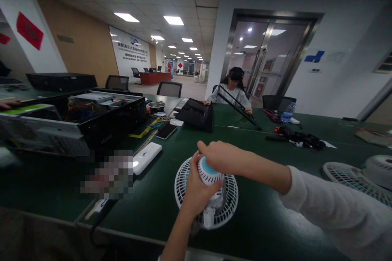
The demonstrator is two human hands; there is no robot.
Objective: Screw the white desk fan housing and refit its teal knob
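A small white fan (231, 208) lies face down on the table in front of me, its round grille flat against the green top. Its motor housing, white with slots and a light-blue cap (209, 166), points up. My left hand (196, 189) wraps around the side of this housing, thumb on the near right and fingers on the left. Over the cap my right hand (222, 155) is closed, its fingers curled down at the housing's far side. Whatever lies inside those fingers is hidden. White plastic (209, 217) sticks out toward me below the housing.
An opened computer case (113, 124) stands left, near a white power bank (147, 158) and a phone (166, 131). Another fan (343, 173) lies right. Across the table, a person (233, 89) holds a black frame (239, 108) beside a black panel (196, 116). A bottle (288, 113) stands far right.
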